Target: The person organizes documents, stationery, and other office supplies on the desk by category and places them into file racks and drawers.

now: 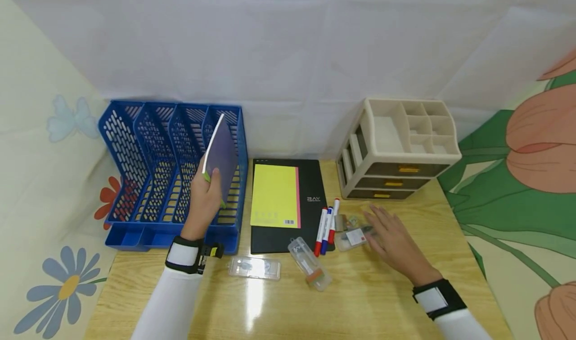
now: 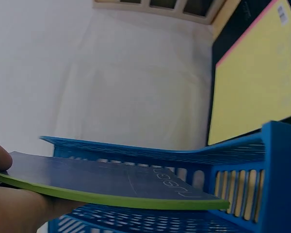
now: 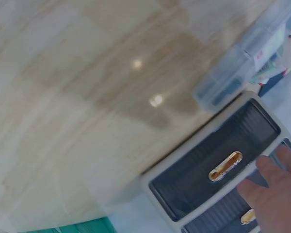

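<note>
My left hand [image 1: 206,192] grips a notebook [image 1: 222,155] with a dark blue cover and a green edge, thumb on the cover. The notebook stands tilted in the rightmost slot of the blue file rack [image 1: 243,140]; in the left wrist view its green edge [image 2: 136,201] lies between the rack's walls. My right hand [image 1: 395,240] has its fingers extended beside a clear plastic case [image 1: 348,241] with a white label. Whether the fingertips touch the case is unclear. In the right wrist view that hand [image 3: 276,189] appears in front of the drawers [image 3: 216,160].
A yellow notebook [image 1: 274,195] lies on a black folder [image 1: 288,242], with several markers [image 1: 325,232] at its right edge. Two clear cases [image 1: 254,268] lie nearer the front. A cream drawer organizer [image 1: 375,152] stands at the back right.
</note>
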Demonstrator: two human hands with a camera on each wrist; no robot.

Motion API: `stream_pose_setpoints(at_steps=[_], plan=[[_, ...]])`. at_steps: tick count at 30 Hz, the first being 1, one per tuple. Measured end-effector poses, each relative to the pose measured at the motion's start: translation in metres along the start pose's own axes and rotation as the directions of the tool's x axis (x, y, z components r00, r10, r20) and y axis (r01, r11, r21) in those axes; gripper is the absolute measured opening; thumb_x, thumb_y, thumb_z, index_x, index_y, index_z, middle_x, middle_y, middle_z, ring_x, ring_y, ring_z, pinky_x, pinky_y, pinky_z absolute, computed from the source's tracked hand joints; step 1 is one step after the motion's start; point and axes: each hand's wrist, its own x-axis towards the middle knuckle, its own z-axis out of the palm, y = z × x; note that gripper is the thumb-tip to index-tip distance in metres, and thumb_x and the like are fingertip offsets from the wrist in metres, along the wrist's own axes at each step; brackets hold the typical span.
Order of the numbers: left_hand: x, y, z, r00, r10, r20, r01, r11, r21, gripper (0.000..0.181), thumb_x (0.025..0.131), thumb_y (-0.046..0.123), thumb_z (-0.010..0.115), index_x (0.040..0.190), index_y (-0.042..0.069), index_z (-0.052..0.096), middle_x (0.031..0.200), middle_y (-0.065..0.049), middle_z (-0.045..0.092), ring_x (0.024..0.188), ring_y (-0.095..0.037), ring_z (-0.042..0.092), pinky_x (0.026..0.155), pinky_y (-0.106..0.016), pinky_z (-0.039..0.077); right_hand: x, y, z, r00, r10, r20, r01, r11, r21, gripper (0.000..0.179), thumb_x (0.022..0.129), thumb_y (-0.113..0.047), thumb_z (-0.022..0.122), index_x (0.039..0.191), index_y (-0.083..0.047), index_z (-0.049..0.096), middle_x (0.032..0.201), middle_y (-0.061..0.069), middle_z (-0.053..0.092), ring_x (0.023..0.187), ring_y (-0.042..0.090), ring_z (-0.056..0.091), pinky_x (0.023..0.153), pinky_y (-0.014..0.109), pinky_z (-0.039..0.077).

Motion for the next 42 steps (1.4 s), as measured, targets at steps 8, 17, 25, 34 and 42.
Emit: stream_pose_setpoints(at_steps=[8, 17, 25, 34, 42], plan=[[0.008, -0.007, 0.014, 0.998, -0.069, 0.006, 0.068, 0.994, 0.079, 0.049, 0.1, -0.005, 0.035, 0.149, -0.005, 0.029, 0.145, -0.035, 0.04, 0.13, -0.044, 0.042, 0.104, -0.06, 0.04, -0.007, 0.005, 0.007, 1.0, 0.022, -0.017, -0.022, 0.999, 0.037, 0.069, 0.085, -0.024, 0.068, 0.144, -0.001, 0.042, 0.153, 0.026, 0.033, 0.135, 0.045, 0.035, 0.101, 0.073, 0.032], [0.013, -0.021, 0.025, 0.999, -0.039, -0.014, 0.04, 0.995, 0.09, 0.05, 0.099, -0.006, 0.035, 0.149, -0.002, 0.032, 0.146, -0.033, 0.039, 0.132, -0.041, 0.041, 0.107, -0.058, 0.039, -0.012, 0.0, 0.013, 0.997, 0.039, -0.073, -0.033, 0.996, 0.086, 0.067, 0.082, -0.021, 0.069, 0.14, 0.005, 0.045, 0.147, 0.029, 0.04, 0.13, 0.046, 0.039, 0.1, 0.068, 0.036], [0.019, -0.031, 0.035, 0.993, -0.115, -0.017, 0.116, 0.991, 0.073, 0.051, 0.101, -0.004, 0.034, 0.151, 0.001, 0.029, 0.152, -0.028, 0.034, 0.136, -0.038, 0.035, 0.111, -0.056, 0.035, -0.006, -0.012, 0.014, 0.994, 0.075, -0.075, -0.066, 0.991, 0.12, 0.065, 0.084, -0.019, 0.069, 0.139, 0.006, 0.045, 0.145, 0.032, 0.04, 0.127, 0.048, 0.041, 0.1, 0.067, 0.039], [0.028, -0.077, 0.048, 0.99, -0.138, -0.034, 0.14, 0.989, 0.057, 0.051, 0.104, 0.005, 0.032, 0.154, 0.017, 0.027, 0.158, -0.013, 0.029, 0.141, -0.029, 0.03, 0.114, -0.053, 0.031, -0.003, -0.014, 0.014, 0.996, 0.052, -0.07, -0.042, 0.991, 0.129, 0.063, 0.084, -0.018, 0.068, 0.139, 0.004, 0.047, 0.145, 0.031, 0.041, 0.129, 0.047, 0.04, 0.101, 0.066, 0.038], [0.03, -0.086, 0.051, 0.993, -0.11, -0.048, 0.114, 0.988, 0.106, 0.051, 0.102, -0.001, 0.033, 0.152, 0.011, 0.032, 0.154, -0.019, 0.031, 0.141, -0.031, 0.028, 0.116, -0.054, 0.027, -0.004, -0.014, 0.014, 0.996, 0.076, -0.04, -0.07, 0.989, 0.128, 0.061, 0.085, -0.02, 0.068, 0.139, 0.002, 0.048, 0.145, 0.03, 0.042, 0.129, 0.048, 0.039, 0.102, 0.066, 0.037]])
